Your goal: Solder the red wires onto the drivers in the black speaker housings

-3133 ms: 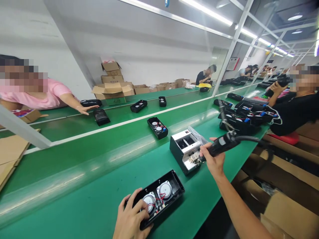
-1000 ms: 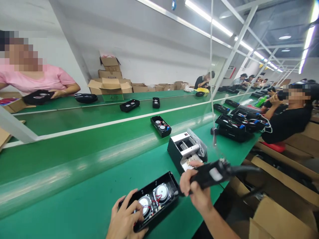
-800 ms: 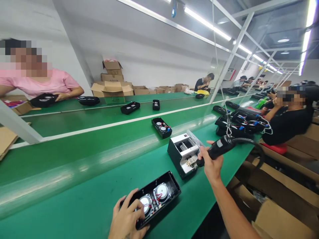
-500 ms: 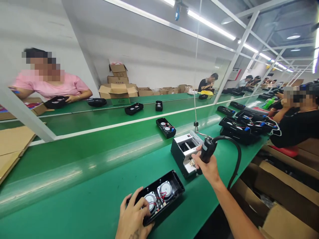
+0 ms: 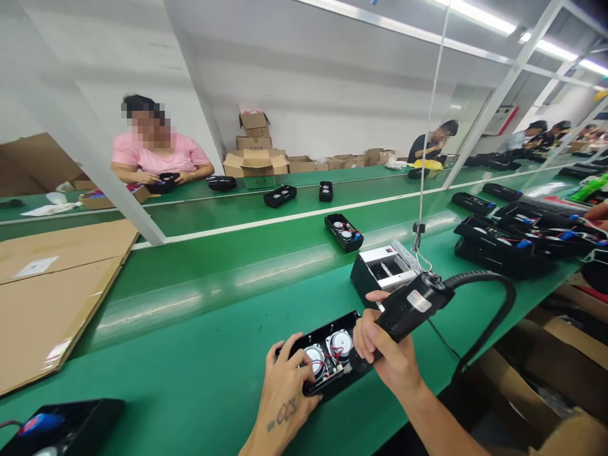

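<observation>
A black speaker housing [image 5: 336, 381] lies face up on the green bench, with two round silver speakers [image 5: 341, 342] and red wires inside. My left hand [image 5: 287, 377] grips its left end, fingers over the far wall and thumb along the near side. In my right hand [image 5: 387, 345] is a black electric screwdriver [image 5: 412, 307], tilted with its lower end over the right part of the housing. Its bit is hidden. Behind the right hand stands a screw feeder [image 5: 373, 254], black-sided with a pale top.
A cord [image 5: 430, 126] hangs down to the screwdriver, and a thick cable [image 5: 510, 304] loops right. More housings [image 5: 344, 233] lie beyond, with a stack [image 5: 503, 247] at right. Flat cardboard [image 5: 57, 316] is at left; another housing [image 5: 90, 424] sits front left. A co-worker [image 5: 159, 152] sits opposite.
My right hand has brought the screwdriver from beside the screw feeder over to the housing's right end. My left hand keeps its hold. The view has swung left.
</observation>
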The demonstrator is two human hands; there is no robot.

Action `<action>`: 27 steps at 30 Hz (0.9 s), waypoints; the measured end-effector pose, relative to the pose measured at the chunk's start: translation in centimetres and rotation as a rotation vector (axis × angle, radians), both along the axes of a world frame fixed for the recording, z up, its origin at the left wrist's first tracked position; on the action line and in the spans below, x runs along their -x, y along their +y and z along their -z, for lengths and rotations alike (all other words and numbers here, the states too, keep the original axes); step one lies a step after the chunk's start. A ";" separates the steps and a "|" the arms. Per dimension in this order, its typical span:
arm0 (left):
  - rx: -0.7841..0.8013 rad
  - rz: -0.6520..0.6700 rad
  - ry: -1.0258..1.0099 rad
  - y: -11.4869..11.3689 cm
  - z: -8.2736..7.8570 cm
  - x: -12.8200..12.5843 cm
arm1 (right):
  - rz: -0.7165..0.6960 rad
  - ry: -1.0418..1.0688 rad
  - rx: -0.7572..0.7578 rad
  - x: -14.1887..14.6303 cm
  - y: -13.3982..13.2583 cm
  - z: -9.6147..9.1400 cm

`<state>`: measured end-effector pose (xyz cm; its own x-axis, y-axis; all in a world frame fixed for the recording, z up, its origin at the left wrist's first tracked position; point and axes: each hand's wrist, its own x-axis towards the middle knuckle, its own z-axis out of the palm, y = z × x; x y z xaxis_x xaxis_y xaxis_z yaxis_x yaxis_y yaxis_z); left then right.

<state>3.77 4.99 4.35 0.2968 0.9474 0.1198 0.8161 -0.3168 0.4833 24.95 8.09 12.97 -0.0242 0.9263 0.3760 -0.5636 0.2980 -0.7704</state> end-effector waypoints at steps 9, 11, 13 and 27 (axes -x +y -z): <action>0.039 0.045 -0.020 0.2 0.9 0.7 | -0.081 -0.098 -0.120 4.2 -1.4 1.8; 0.012 0.020 -0.047 0.1 0.8 0.4 | -0.075 -0.143 -0.140 4.8 -1.6 2.3; -0.034 -0.006 -0.067 0.0 0.6 0.2 | -0.066 -0.193 -0.149 5.1 -1.8 2.7; -0.081 -0.022 -0.061 -0.2 1.6 0.0 | -0.087 -0.308 -0.079 5.8 -1.5 4.1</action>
<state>3.73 4.80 2.73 0.2658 0.9400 0.2139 0.7933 -0.3393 0.5055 19.11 6.59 8.83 -0.2256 0.8841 0.4092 -0.3331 0.3247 -0.8852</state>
